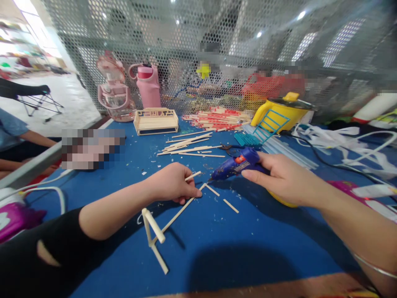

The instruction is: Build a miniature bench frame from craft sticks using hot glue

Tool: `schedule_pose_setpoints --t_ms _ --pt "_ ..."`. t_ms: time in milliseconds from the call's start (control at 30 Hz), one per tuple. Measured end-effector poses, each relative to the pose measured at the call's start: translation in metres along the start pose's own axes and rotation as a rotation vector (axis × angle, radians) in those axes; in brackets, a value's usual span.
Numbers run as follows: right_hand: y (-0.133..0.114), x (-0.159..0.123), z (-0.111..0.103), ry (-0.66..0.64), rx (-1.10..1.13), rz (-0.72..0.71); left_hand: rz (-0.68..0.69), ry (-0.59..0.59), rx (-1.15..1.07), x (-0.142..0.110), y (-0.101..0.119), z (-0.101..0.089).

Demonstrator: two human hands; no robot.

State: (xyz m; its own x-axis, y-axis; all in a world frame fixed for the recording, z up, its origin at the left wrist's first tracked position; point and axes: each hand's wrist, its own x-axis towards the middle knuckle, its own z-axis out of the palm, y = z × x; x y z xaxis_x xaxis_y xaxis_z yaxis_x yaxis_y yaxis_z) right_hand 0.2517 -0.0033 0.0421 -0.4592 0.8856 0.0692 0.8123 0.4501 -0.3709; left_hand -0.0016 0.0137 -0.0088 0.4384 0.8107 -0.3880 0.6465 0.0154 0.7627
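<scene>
My left hand (176, 182) is closed in a pinch on a short wooden stick (194, 176), beside the corner of a small wooden stick frame (178, 213). That frame lies on the blue tabletop, with a short crosspiece at its far end and upright pieces at its near end. A blue glue gun (235, 163) is gripped in my right hand (276, 176), its nozzle pointing left and down close to the frame's far corner. One loose short stick (231, 205) lies just right of the frame.
Behind my hands lie loose sticks (186, 147), pliers (228, 147) and red-tipped sticks (217, 118). A small wooden stick model (156, 122), pink bottles (149, 89) and a yellow pot (283, 114) stand before the perforated metal screen (173, 37). Another person's arm (37, 138) is at left.
</scene>
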Motion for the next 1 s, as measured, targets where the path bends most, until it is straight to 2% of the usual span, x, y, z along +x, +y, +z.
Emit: schedule_pose_setpoints --t_ms 100,200,267,333,400,433,533,633,700,767,833,900,967,1000 --pt "0.009 -0.002 -0.016 0.062 -0.037 0.014 -0.018 -0.006 -0.006 -0.001 0.002 0.000" --pt "0.029 0.003 -0.043 0.243 -0.129 -0.029 -0.030 0.001 -0.016 -0.002 0.002 0.001" --pt "0.045 0.010 -0.060 0.389 -0.296 -0.062 -0.020 0.010 -0.025 -0.001 0.002 0.002" --pt "0.062 0.018 -0.070 0.448 -0.495 -0.084 -0.016 0.019 -0.046 0.000 0.002 0.003" --pt "0.077 0.025 -0.069 0.438 -0.568 -0.064 -0.017 0.028 -0.068 0.000 0.002 0.004" --pt "0.085 0.027 -0.064 0.388 -0.586 -0.057 -0.017 0.028 -0.077 -0.001 0.003 0.004" --pt "0.106 0.032 -0.040 0.285 -0.583 -0.084 -0.001 0.012 -0.095 -0.003 0.003 0.004" --pt "0.117 0.038 -0.022 0.251 -0.553 -0.036 0.052 0.030 -0.091 -0.005 0.002 0.002" --pt "0.111 0.040 -0.020 0.327 -0.574 -0.003 0.096 0.133 -0.097 -0.005 0.004 -0.002" --pt "0.089 0.041 -0.020 0.488 -0.616 -0.031 0.109 0.240 -0.227 -0.004 0.008 -0.008" --pt "0.056 0.039 -0.016 0.560 -0.568 -0.209 0.090 0.249 -0.539 -0.003 0.014 -0.014" --pt "0.020 0.039 -0.006 0.537 -0.515 -0.478 0.107 0.180 -0.888 -0.005 0.022 -0.018" --pt "-0.011 0.041 0.010 0.483 -0.487 -0.693 0.193 0.088 -1.108 -0.008 0.028 -0.018" --pt "-0.023 0.043 0.018 0.511 -0.452 -0.793 0.236 0.039 -1.162 -0.010 0.031 -0.016"
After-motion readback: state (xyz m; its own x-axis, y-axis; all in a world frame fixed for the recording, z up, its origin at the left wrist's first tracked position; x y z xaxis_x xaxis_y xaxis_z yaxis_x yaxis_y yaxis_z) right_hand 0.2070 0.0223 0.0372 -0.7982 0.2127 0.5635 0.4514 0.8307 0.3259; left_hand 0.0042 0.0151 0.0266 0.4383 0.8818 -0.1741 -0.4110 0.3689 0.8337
